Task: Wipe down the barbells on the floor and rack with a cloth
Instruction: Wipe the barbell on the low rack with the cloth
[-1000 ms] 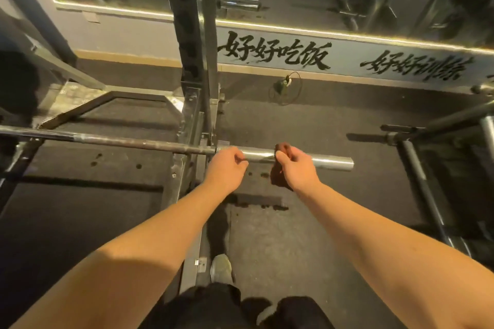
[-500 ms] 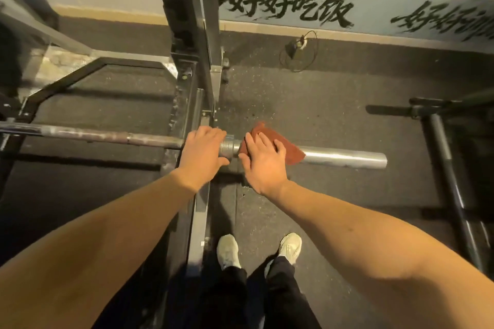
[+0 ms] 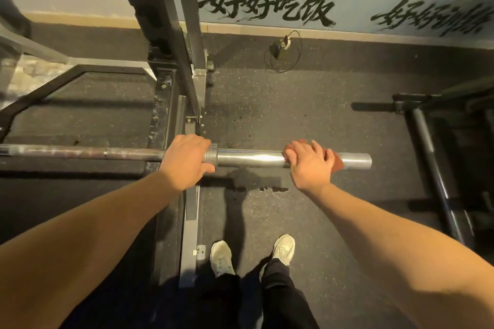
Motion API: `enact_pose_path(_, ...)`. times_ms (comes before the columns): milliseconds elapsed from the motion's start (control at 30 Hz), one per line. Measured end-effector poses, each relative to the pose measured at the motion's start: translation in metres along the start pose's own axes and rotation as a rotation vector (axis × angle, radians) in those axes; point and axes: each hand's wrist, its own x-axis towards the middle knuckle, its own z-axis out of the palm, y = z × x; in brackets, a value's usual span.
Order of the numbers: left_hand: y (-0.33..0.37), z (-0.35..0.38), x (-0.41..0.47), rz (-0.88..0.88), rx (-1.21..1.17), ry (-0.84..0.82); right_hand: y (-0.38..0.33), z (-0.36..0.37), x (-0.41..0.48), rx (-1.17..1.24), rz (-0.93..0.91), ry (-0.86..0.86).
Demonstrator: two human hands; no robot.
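**Chrome sleeve [image 3: 248, 158] of the racked barbell [image 3: 80, 152]: wipe in hand**

Pale shoes [image 3: 222, 256] stand on the rubber floor [image 3: 334, 222] below the bar. The left hand [image 3: 184, 161] is curled round the barbell at its collar, just beside the rack upright [image 3: 171, 35], bracing it. The right hand [image 3: 310, 164] lies over the sleeve near its outer end, fingers bent down onto a rust-red cloth [image 3: 337, 161]. The thumb is hidden, possibly underneath.

Judged step: wiping the sleeve. The next move probably calls for drawing the cloth to the sleeve's free end, then working the darker bar left of the upright.

Farther off, a coiled cable [image 3: 282, 52] lies by the lettered wall.
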Motion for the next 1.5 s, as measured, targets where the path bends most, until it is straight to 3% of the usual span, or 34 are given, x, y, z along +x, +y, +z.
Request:
enact_pose_path(133,0.001,-0.001,0.001,0.003,0.016,-0.004,-0.034,0.007,-0.005,0.041,0.170,-0.014)
enact_pose_path(333,0.005,0.006,-0.003,-0.019,0.070,-0.014,-0.156,0.045,-0.032,0.091,-0.186,-0.044)
enact_pose_path(467,0.005,0.006,-0.005,-0.009,0.068,0.010,-0.106,0.036,-0.024,0.075,-0.297,-0.032)
enact_pose_path(700,0.008,0.010,-0.008,-0.023,0.073,0.023,0.016,-0.002,-0.008,-0.014,0.149,0.047)
enact_pose_path(833,-0.002,0.007,0.002,0.041,0.058,-0.020,-0.025,0.008,-0.009,0.132,0.286,0.006)
enact_pose_path(1067,-0.016,-0.013,0.035,0.043,-0.026,-0.261,-0.162,0.042,-0.034,-0.065,-0.067,-0.063)
enact_pose_path(1200,-0.028,-0.028,0.052,-0.048,-0.208,-0.506,-0.112,0.032,-0.017,-0.044,-0.271,0.017)
enact_pose_path(1267,-0.035,-0.033,0.054,-0.096,-0.319,-0.571,-0.055,0.019,-0.007,-0.028,-0.216,0.108)
enact_pose_path(1400,-0.038,-0.026,0.043,-0.153,-0.361,-0.505,0.041,-0.009,0.009,0.051,0.056,0.194)
enact_pose_path(1500,-0.024,-0.018,0.023,-0.022,-0.233,-0.139,0.032,0.001,0.012,0.049,0.186,0.199)
